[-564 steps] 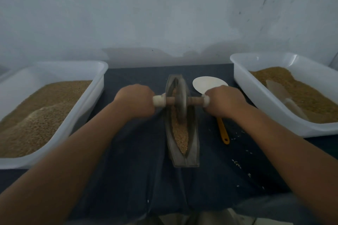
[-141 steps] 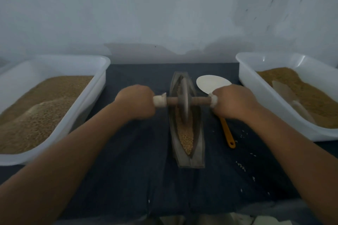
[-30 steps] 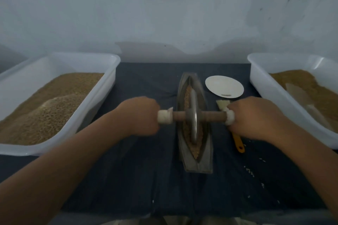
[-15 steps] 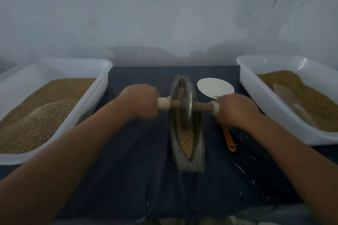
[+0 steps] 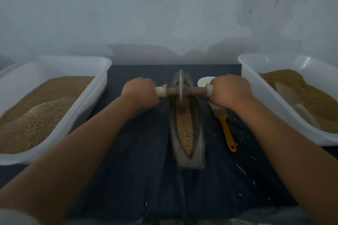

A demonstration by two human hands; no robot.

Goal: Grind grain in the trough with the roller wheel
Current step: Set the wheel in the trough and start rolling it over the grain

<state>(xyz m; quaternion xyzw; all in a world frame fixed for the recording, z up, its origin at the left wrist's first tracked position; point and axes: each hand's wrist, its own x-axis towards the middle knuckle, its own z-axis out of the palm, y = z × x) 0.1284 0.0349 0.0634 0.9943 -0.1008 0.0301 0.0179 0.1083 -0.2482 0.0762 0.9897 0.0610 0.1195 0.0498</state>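
Trough dead centre, 2 tubs flanking it.
The trough (image 5: 199,144) runs front to back on the tabletop (image 5: 137,151), grain (image 5: 185,129) inside, roller wheel (image 5: 180,87) standing in its far end. Left hand (image 5: 140,93) and right hand (image 5: 230,91) grip its axle either side. Left tub (image 5: 87,100) and right tub (image 5: 259,87) sit outside the hands, and a brush (image 5: 226,131) lies between trough and right tub.

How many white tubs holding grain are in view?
2. The left tub stands left of the trough; the right tub stands right of it. More may be outside the view.
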